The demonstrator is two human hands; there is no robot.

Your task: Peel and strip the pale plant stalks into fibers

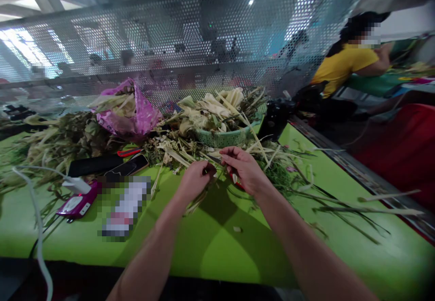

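Observation:
My left hand [195, 179] is closed, its fingers curled in a pinch over the green table. Thin strips of dried husk [195, 203] hang below it, apparently from its grip. Close by on the right, my right hand [245, 169] has thumb and forefinger pinched together. Red-handled scissors [235, 179] show under its palm, partly hidden by the fingers. Anything thin between the two hands is too blurred to make out. Just beyond them stands a green basket [222, 138] heaped with pale dried husks [217, 108].
Behind the basket rises a perforated metal screen [190, 34]. A pink bag [131, 111] of husks, a red cutter [129, 152], a phone [127, 167] and a purple power strip [78, 203] lie leftward. Long stalks [367, 209] lie right. A person in yellow [350, 65] sits beyond.

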